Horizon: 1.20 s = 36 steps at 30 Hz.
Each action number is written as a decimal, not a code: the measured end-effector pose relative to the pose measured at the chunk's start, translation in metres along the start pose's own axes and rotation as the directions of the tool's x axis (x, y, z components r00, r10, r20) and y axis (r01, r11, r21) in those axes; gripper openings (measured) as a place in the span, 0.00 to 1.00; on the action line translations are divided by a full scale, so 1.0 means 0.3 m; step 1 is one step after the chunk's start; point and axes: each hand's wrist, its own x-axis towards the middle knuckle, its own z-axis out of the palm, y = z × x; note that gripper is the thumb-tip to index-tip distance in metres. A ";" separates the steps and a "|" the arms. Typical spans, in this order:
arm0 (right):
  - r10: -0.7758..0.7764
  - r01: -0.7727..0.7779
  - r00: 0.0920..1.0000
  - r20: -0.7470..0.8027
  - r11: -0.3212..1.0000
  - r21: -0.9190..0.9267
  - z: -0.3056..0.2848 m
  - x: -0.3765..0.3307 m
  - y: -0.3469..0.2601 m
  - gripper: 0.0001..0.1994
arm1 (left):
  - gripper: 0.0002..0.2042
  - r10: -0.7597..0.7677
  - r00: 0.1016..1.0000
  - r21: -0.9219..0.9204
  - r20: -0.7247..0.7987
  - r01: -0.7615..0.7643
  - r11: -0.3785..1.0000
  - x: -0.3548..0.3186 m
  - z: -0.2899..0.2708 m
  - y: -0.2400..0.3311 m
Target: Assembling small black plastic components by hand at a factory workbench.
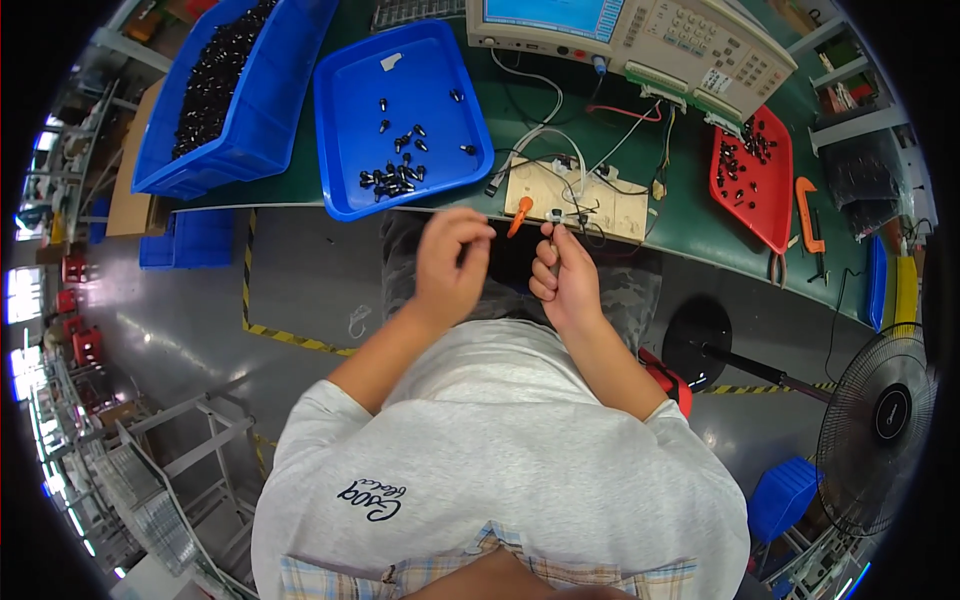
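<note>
Head view finds the slim dark piece (pixel 556 262) at the front edge of the pale board (pixel 630 207), mostly covered by the fingers of the right hand (pixel 573 285), whose grip looks closed on it, just below a small fitting (pixel 556 214). A light pinch, held square to that fitting, would in my judgement serve better than a slanting push, with the thumb clear of the meeting point so it can be watched. Apart from it, near the orange handle (pixel 521 208), the left hand (pixel 455 265) has its fingers curled toward the thumb; I cannot tell whether its grip holds anything. Steadying the board would be a sensible use for it. Farther out on the green surface (pixel 688 218) sit the blue tray (pixel 345 110) of black parts (pixel 395 182), the red tray (pixel 770 218) and the test instrument (pixel 725 55), whose pale cable (pixel 560 96) is best left slack.
</note>
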 end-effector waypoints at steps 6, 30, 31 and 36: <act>0.024 -0.024 0.999 0.037 1.000 -0.006 0.002 -0.007 -0.010 0.10 | 0.11 0.031 0.995 0.337 0.096 -0.062 0.939 0.399 -0.146 -0.196; 0.051 -0.050 0.996 0.075 0.999 -0.015 -0.015 -0.002 -0.020 0.11 | 0.31 -0.142 0.877 0.584 0.459 -0.177 0.792 0.348 -0.186 -0.176; 0.042 -0.041 0.997 0.067 0.999 -0.026 -0.013 -0.001 -0.021 0.11 | 0.36 -0.205 0.868 0.648 0.453 -0.163 0.744 0.334 -0.204 -0.188; 0.041 -0.036 0.997 0.064 0.997 -0.075 -0.013 -0.021 -0.004 0.11 | 0.39 -0.425 0.850 0.786 0.312 0.020 0.618 0.245 -0.253 -0.250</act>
